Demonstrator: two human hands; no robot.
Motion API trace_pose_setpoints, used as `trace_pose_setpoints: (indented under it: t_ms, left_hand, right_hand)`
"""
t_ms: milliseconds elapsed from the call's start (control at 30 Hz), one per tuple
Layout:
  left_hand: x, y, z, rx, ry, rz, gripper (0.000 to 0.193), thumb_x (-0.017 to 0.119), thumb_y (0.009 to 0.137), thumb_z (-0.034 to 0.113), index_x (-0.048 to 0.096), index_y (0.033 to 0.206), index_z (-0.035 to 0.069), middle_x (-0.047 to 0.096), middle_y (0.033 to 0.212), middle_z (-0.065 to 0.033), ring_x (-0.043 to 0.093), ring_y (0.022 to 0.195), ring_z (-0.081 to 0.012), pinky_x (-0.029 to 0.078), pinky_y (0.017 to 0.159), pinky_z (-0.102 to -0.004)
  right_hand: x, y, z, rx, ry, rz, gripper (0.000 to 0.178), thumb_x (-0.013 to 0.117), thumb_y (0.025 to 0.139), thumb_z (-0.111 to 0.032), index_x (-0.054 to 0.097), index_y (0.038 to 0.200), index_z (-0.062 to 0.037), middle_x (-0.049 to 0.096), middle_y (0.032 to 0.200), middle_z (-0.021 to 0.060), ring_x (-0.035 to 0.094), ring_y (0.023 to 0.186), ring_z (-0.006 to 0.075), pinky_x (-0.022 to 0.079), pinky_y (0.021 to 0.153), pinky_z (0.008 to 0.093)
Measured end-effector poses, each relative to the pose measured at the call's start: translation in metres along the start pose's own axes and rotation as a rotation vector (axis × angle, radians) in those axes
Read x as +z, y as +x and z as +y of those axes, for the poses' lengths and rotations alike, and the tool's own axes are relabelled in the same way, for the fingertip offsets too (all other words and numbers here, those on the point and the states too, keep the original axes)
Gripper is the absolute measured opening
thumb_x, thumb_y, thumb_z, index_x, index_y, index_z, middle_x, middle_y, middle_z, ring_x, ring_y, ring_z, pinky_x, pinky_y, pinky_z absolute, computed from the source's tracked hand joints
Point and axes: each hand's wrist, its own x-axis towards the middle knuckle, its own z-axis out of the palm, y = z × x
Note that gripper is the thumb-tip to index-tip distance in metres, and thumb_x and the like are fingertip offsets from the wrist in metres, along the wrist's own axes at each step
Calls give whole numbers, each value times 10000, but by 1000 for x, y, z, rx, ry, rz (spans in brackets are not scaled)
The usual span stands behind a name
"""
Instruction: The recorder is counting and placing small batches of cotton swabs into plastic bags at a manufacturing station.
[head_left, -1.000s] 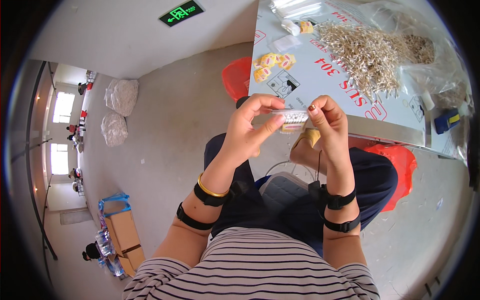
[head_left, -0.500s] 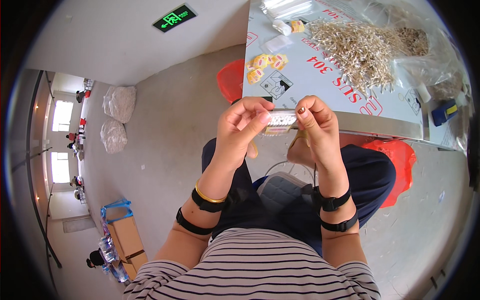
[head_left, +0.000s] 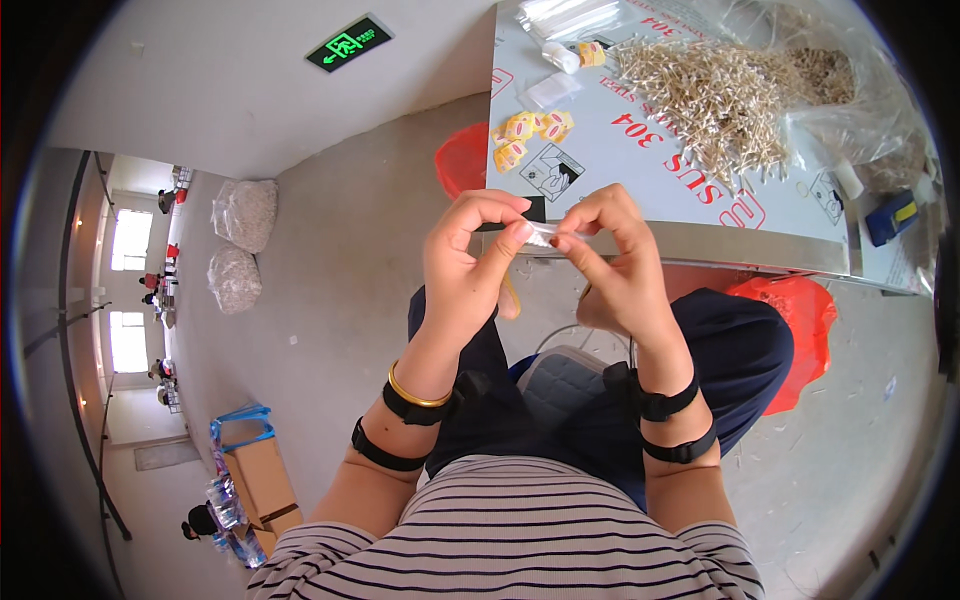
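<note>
Here's the small whitish packet (head_left: 542, 235), aloft just off the near edge of the table (head_left: 625, 180), left hand (head_left: 462, 255) pinching one end, right hand (head_left: 622, 262) pinching the other; light, level pressure from both sides probably serves best here

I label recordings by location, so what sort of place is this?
Probably a packing workshop: many loose cotton swabs are heaped on the table, filled clear bags stand on the floor.
</note>
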Motion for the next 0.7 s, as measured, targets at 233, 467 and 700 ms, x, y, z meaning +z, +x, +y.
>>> trace_pose_setpoints:
  t_ms: [233,467,700]
  left_hand:
    - [2,2,20,57,333,-100,88,736,981,61,679,989,-6,718,1135,-124,672,1051,-198,515,955,-324]
    - [-4,-5,13,61,377,-61,80,731,984,48,671,983,-6,704,1077,-110,669,1005,-191,523,931,-323]
    - [-14,-7,10,83,338,47,73,733,972,41,678,990,-3,706,1022,-99,681,957,-209,524,891,-323]
  right_hand:
    - [6,-1,-1,-162,-390,-17,161,795,844,-69,708,978,-89,574,945,71,571,954,291,427,869,383]
    - [11,-4,2,-201,-435,-64,163,789,831,-104,692,961,-100,579,946,56,579,952,268,408,851,382]
    - [7,-7,3,-140,-410,-103,149,786,834,-97,696,952,-101,581,932,47,585,932,257,402,862,373]
